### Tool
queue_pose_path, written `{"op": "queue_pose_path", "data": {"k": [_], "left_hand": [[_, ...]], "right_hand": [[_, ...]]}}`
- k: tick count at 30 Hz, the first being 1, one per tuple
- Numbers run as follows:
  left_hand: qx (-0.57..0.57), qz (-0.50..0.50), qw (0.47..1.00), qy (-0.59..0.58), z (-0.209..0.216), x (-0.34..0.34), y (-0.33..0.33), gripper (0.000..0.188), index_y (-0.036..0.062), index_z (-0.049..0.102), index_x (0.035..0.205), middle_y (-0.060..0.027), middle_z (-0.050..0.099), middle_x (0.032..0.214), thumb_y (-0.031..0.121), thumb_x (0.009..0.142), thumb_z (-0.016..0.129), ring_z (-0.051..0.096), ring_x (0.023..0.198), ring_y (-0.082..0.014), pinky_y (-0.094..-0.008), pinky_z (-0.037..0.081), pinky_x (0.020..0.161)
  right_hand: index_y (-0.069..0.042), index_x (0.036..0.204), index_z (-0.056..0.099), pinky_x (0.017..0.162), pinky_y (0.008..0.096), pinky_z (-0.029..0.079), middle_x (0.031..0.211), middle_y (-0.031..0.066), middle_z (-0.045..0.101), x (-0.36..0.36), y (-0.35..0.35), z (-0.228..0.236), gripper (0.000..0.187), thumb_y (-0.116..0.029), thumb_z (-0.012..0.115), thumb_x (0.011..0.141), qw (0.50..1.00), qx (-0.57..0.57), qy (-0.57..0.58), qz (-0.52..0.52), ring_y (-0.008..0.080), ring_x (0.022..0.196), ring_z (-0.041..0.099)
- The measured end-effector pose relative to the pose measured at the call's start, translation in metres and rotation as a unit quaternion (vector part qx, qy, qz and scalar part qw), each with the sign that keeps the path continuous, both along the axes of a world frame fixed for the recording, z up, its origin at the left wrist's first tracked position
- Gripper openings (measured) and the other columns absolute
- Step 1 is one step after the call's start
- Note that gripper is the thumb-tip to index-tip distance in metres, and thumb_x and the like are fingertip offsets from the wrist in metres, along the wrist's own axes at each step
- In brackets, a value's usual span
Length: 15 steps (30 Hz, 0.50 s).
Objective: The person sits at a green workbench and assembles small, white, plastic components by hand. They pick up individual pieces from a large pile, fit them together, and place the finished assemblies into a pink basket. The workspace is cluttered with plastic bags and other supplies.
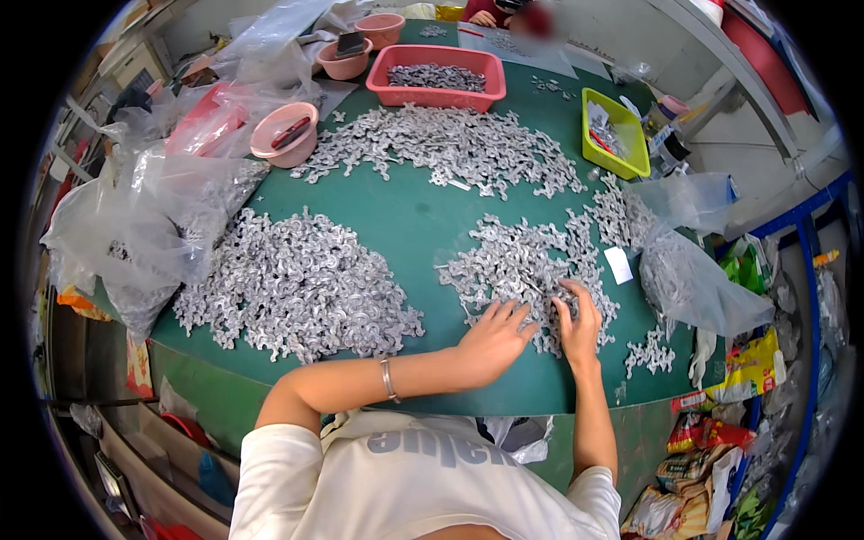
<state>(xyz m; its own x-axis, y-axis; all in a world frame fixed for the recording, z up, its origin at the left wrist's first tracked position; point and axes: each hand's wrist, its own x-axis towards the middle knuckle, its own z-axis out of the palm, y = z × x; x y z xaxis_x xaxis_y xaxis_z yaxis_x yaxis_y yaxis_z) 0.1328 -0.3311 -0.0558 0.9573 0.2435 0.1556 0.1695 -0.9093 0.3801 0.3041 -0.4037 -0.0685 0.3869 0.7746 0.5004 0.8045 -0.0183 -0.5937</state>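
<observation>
Both my hands are at the heap of small grey metal castings (504, 261) on the right of the green table. My left hand (493, 344) reaches across from the left, a metal bracelet (388, 380) on its wrist. Its fingers are stretched out over the heap's near edge. My right hand (580, 326) is beside it, thumb and fingers apart and bent down among the castings. I see no piece lifted clear in either hand. The castings right under the fingertips are partly hidden.
A larger heap of castings (297, 283) lies to the left, another (441, 144) further back. Behind stand a red tub (436, 97), a pink bowl (286, 148) and a yellow-green basket (630, 166). Plastic bags (144, 216) flank the table. A person's hand (483, 18) shows across it.
</observation>
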Motion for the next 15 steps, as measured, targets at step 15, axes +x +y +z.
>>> {"op": "queue_pose_path", "data": {"k": [15], "left_hand": [[-0.351, 0.065, 0.882, -0.307, 0.050, -0.035, -0.008, 0.037, 0.0002, 0.055, 0.105, -0.0109, 0.055, 0.098, -0.009, 0.070, 0.061, 0.058, 0.083, -0.0174, -0.0258, 0.051, 0.070]], "right_hand": [[0.002, 0.085, 0.061, 0.050, 0.0168, 0.036, 0.068, 0.0010, 0.057, -0.089, -0.024, 0.044, 0.011, -0.008, 0.060, 0.081, 0.837, 0.051, 0.546, 0.000, 0.0043, 0.054, 0.045]]}}
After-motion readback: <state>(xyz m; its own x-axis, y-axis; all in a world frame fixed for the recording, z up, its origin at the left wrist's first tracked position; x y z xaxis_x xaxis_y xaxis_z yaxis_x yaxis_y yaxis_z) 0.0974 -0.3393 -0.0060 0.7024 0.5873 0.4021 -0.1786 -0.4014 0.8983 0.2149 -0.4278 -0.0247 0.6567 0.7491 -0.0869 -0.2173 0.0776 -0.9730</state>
